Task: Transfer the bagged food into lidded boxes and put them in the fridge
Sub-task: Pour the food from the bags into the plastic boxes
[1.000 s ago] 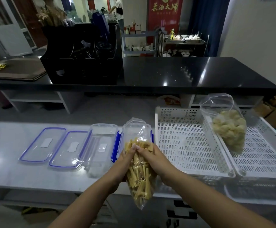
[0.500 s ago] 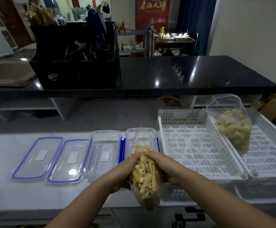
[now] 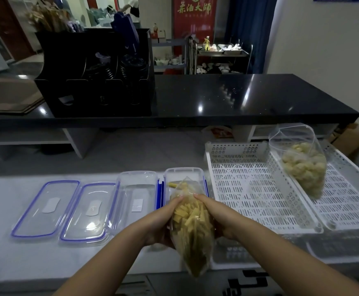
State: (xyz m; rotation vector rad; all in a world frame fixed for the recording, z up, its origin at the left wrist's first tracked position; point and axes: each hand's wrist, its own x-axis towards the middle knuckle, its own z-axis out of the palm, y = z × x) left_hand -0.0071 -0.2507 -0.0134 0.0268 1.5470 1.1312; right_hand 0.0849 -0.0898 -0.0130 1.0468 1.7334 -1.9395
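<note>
Left hand (image 3: 162, 221) and right hand (image 3: 219, 218) both clasped the clear bag of yellow strips (image 3: 192, 229), one on each flank, fingers pinching near its neck. Bag was tilted, mouth forward over the right-hand clear box (image 3: 183, 174), closed bottom hanging toward the person past the bench (image 3: 1, 259) edge. One or two strips (image 3: 172, 184) lay in the box; nearly all the load sat in the bag.

Step in hand, by my reading: the pour of the first bag, barely begun. Next move would call for raising the bag's bottom above its mouth, keeping the mouth inside the box walls, and squeezing or shaking the strips forward; stiff strips may jam at the neck.

Just left, touching or nearly so, stood a second clear box (image 3: 138, 189), empty. Beyond it two blue-rimmed lids (image 3: 46, 208) (image 3: 91, 212) lay flat, side by side. To the right, two white slotted trays (image 3: 259, 189) (image 3: 345, 199); a second bag of pale lumps (image 3: 302, 165) leaned at their shared wall, untouched. No fridge in view.
</note>
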